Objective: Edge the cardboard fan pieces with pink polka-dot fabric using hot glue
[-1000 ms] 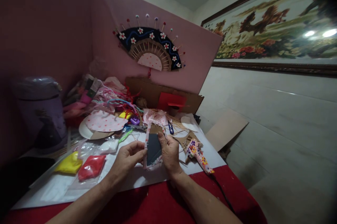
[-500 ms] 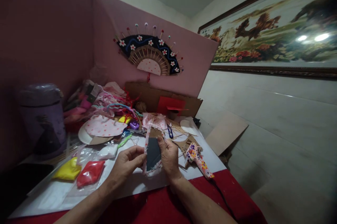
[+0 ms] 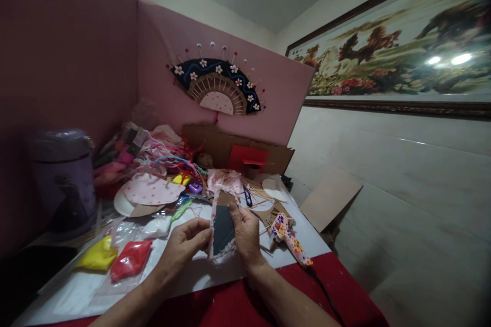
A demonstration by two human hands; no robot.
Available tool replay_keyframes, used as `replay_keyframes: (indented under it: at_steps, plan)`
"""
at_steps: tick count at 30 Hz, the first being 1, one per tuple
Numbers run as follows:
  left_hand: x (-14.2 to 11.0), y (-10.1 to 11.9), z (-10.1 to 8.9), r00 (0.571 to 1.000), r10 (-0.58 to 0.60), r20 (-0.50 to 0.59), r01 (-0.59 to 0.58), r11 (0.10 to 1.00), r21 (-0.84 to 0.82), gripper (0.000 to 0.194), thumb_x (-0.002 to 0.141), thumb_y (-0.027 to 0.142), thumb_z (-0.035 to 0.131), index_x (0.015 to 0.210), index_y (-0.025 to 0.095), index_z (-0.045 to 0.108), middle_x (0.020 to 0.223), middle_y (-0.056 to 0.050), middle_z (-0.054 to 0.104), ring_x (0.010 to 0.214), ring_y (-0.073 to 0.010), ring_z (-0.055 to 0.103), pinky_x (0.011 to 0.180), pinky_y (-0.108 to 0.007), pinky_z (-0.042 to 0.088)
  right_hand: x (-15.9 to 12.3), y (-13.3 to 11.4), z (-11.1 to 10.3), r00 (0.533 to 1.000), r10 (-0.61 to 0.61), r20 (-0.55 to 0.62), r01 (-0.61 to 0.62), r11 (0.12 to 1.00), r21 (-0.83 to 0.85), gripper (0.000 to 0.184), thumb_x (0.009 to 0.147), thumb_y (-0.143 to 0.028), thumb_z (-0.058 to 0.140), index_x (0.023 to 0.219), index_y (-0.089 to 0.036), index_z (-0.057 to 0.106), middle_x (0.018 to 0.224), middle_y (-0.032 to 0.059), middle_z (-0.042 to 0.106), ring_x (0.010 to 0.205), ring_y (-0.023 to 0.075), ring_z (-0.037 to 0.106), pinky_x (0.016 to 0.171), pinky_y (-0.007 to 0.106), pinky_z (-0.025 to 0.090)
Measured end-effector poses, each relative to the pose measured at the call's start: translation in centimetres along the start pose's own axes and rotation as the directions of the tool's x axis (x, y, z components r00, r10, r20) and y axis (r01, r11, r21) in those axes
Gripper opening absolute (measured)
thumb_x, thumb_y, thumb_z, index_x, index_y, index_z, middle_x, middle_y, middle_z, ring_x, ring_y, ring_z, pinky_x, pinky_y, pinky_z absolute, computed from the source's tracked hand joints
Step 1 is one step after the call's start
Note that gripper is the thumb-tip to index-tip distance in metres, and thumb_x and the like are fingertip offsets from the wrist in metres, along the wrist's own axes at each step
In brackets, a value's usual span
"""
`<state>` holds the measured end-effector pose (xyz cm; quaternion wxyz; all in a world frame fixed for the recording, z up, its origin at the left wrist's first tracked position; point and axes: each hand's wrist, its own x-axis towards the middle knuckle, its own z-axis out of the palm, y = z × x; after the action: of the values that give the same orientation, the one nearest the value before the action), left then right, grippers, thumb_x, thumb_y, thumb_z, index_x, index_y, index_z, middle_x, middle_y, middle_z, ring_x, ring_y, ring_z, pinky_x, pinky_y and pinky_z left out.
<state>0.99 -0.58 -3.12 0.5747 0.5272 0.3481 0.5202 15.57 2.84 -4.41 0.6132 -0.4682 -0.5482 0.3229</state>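
Between my hands is a flat cardboard piece (image 3: 223, 230), dark on its face, brown toward the top, with pink dotted cloth wrapped over its edges. My left hand (image 3: 188, 243) pinches its left edge between thumb and fingers. On the other side my right hand (image 3: 246, 232) grips the right edge, thumb lying on the dark face and fingers behind, out of sight. A crumpled pink cloth (image 3: 226, 179) lies just beyond the piece. Right of my right hand rests a flower-patterned glue gun (image 3: 290, 239) with a black cord, beside scraps of brown cardboard.
Yellow (image 3: 97, 254) and red clay packets (image 3: 131, 260) lie at the left, near a purple canister (image 3: 63, 183). A dotted cloth circle (image 3: 153, 189), a blue utility knife (image 3: 247, 195) and thin sticks are farther back. A decorated fan (image 3: 217, 86) hangs on the pink panel.
The view has tilted up slightly, so the table things sit a little lower in the picture. Both hands keep their hold on the cardboard piece, which has barely moved.
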Motion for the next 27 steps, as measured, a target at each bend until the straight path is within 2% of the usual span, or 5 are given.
replay_keyframes:
  at_steps: [7, 15, 20, 27]
  plan:
    - [0.02, -0.03, -0.04, 1.0, -0.006, -0.02, 0.006, 1.0, -0.001, 0.026, 0.065, 0.038, 0.071, 0.07, 0.013, 0.065, 0.058, 0.0, 0.061, 0.051, -0.0099, 0.051, 0.051, -0.021, 0.039, 0.01, -0.12, -0.05, 1.0, -0.013, 0.016, 0.013, 1.0, -0.001, 0.045, 0.078, -0.057, 0.051, 0.057, -0.018, 0.042, 0.054, -0.0055, 0.034, 0.051, 0.0087, 0.03, 0.045, 0.021, 0.028]
    - [0.1, -0.52, -0.46, 0.999, 0.036, 0.005, -0.036, 0.998, 0.047, 0.02, 0.07, 0.034, 0.068, 0.07, 0.014, 0.066, 0.059, 0.0, 0.062, 0.053, -0.0104, 0.053, 0.053, -0.021, 0.041, -0.24, -0.33, -0.12, 0.997, -0.079, -0.005, 0.078, 0.995, -0.06, 0.044, 0.078, -0.054, 0.052, 0.055, -0.017, 0.043, 0.054, -0.0049, 0.036, 0.052, 0.0088, 0.031, 0.046, 0.021, 0.029]
    - [0.09, -0.41, -0.37, 1.0, 0.021, 0.0, -0.021, 0.999, 0.03, 0.023, 0.067, 0.036, 0.07, 0.068, 0.013, 0.066, 0.057, 0.0, 0.062, 0.051, -0.0106, 0.053, 0.052, -0.022, 0.041, -0.34, 0.19, -0.07, 0.998, -0.064, 0.025, 0.065, 0.997, -0.046, 0.042, 0.08, -0.052, 0.051, 0.059, -0.016, 0.048, 0.055, -0.0037, 0.04, 0.052, 0.0094, 0.035, 0.045, 0.02, 0.03]
    - [0.12, -0.54, -0.27, 1.0, -0.016, -0.025, 0.015, 1.0, -0.005, 0.023, 0.064, 0.035, 0.073, 0.066, 0.013, 0.066, 0.055, 0.0, 0.063, 0.048, -0.011, 0.054, 0.05, -0.022, 0.042, -0.39, 0.39, -0.02, 0.997, -0.075, 0.005, 0.075, 0.995, -0.071, 0.042, 0.08, -0.051, 0.051, 0.057, -0.017, 0.044, 0.054, -0.0045, 0.037, 0.051, 0.0091, 0.034, 0.044, 0.02, 0.029]
